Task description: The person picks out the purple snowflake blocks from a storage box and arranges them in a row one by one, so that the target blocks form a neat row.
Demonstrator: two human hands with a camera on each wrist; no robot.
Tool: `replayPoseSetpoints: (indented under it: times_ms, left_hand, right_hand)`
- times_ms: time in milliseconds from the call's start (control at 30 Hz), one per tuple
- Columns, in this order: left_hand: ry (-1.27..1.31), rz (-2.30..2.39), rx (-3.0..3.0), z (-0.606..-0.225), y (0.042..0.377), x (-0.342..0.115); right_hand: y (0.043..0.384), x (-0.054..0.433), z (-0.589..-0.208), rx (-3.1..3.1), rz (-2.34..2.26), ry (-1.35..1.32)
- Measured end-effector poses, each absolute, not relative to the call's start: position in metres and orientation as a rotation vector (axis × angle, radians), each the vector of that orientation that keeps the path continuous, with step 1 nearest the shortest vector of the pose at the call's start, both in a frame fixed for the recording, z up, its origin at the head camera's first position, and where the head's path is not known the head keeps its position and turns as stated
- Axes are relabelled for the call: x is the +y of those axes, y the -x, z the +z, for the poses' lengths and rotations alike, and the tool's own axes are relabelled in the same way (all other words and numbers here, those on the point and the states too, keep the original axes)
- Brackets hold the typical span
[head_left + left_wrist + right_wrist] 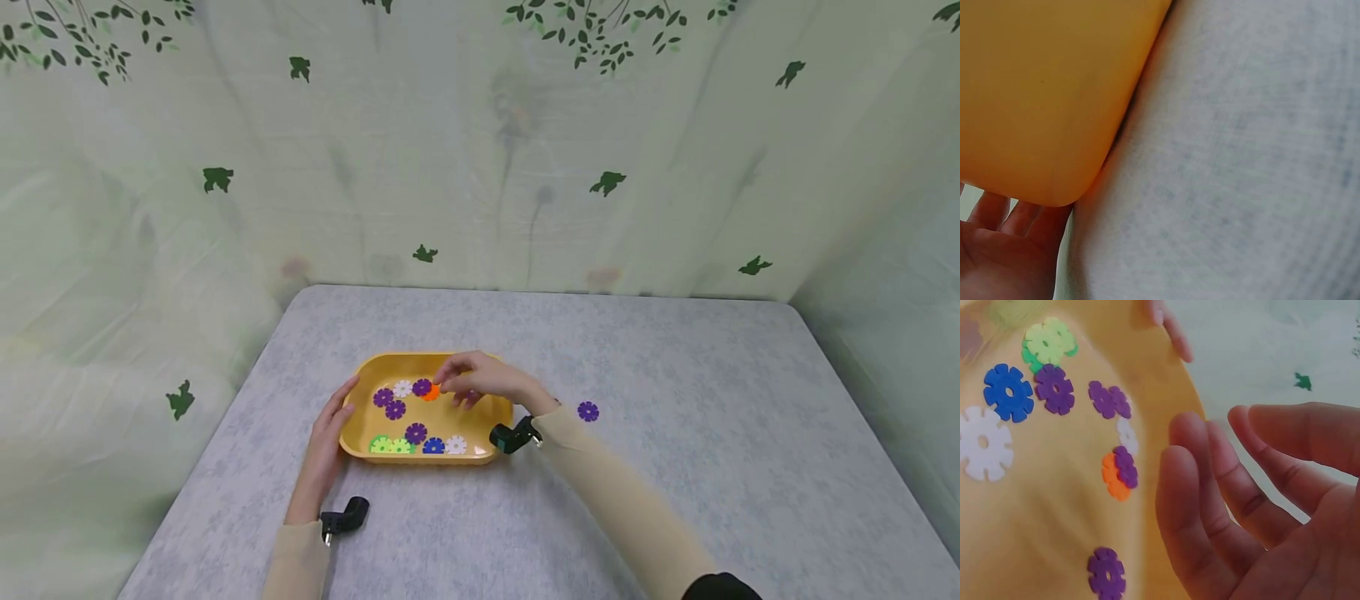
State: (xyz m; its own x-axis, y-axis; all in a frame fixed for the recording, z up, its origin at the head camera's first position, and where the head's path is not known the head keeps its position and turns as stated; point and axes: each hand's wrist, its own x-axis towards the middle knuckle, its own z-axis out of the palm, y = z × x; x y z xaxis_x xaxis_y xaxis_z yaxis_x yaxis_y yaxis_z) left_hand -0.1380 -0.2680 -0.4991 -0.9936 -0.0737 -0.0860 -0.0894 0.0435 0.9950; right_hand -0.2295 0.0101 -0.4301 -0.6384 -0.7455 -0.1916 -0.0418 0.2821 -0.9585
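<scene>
A yellow tray holds several snowflake building discs. Purple discs, a white disc and an orange disc, partly covered by a purple one, lie toward its far side. Green discs, a blue disc and another white disc line the near side. My left hand holds the tray's left end, thumb at the rim and fingers along the outside wall. Over the tray's far right part hovers my right hand, fingers loosely bent, with nothing visible between them.
A single purple disc lies on the grey mottled table, right of the tray and beside the right wrist. A pale curtain with leaf and bird prints hangs behind the table. Each wrist wears a small black camera.
</scene>
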Motion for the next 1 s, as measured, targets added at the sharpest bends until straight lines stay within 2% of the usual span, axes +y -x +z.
replayPoseSetpoints:
  times_ms: [367, 700, 1000]
  left_hand:
    - [0.2, 2.132, 2.258, -0.472, 0.13, -0.258]
    - [0.208, 2.135, 2.273, -0.497, 0.139, -0.268]
    - [0.169, 2.125, 2.31, -0.499, 0.138, -0.268]
  right_hand:
    - [0.228, -0.023, -0.45, 1.819, -1.241, 0.645]
    - [0.225, -0.04, -0.46, 1.762, -1.19, 0.554]
    - [0.227, -0.046, -0.461, 1.744, -1.115, 0.601]
